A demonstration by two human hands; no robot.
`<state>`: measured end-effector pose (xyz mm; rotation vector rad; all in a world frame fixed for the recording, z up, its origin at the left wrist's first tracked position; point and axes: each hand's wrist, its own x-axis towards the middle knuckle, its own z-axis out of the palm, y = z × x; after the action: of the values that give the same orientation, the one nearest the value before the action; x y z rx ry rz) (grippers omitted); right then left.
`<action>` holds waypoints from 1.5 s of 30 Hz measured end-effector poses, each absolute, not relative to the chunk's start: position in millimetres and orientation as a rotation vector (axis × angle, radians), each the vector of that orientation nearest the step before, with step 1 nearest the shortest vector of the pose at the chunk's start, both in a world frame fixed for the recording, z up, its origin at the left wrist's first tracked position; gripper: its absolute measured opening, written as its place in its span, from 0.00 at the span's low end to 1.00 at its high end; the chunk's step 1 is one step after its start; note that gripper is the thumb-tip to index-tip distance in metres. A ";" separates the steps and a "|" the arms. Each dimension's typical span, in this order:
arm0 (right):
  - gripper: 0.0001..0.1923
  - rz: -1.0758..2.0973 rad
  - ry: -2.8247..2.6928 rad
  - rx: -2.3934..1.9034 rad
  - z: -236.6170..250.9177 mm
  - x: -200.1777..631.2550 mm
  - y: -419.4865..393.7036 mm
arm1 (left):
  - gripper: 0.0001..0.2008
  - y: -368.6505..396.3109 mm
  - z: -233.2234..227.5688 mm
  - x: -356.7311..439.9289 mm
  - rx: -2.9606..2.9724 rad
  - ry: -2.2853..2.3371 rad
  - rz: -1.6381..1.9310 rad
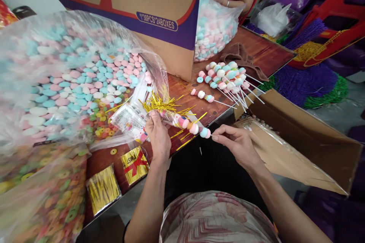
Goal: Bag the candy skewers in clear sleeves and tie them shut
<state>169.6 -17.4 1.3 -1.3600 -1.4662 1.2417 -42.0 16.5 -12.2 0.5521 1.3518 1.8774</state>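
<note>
At table edge: candy skewer (191, 125) inside a clear sleeve (173, 118)
Left hand (158, 136): clenched on sleeve
Right hand (238, 144): pinching skewer's stick end
Nearby: gold twist ties (159, 102)

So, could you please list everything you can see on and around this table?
Candy bag: one, clear, pastel pieces, left.
Second candy bag: one, clear, far side, held by a co-worker.
Cardboard box: one, brown, purple band, centre back.
Finished skewers: a pile, pastel, right of table.
Loose twist ties: many, gold, centre.
Tie packs: two, gold, near edge.
Open carton: one, brown, right.
Left hand: holds a clear sleeve.
Right hand: holds candy skewer, partly sleeved.
</note>
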 end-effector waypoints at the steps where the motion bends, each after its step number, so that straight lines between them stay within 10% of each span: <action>1: 0.08 1.310 -1.444 -1.352 0.1 170.3 -16.9 | 0.22 16.8 -11.9 -43.0 0.535 1.339 1.870; 11: 0.07 0.728 -1.680 -1.301 -1.8 167.2 -18.9 | 0.23 16.3 -9.1 -42.9 0.517 1.346 1.838; 19: 0.10 1.138 -1.487 -1.370 -4.0 166.9 -19.3 | 0.22 17.0 -12.3 -47.4 0.484 1.356 1.798; 45: 0.06 0.760 -1.570 -1.213 -6.1 144.2 -38.3 | 0.22 15.2 -8.7 -45.6 0.333 1.390 1.913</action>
<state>144.2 -38.3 -6.1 -1.2125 -1.5697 0.7601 -45.6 15.2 -8.7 0.3326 1.3895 1.9132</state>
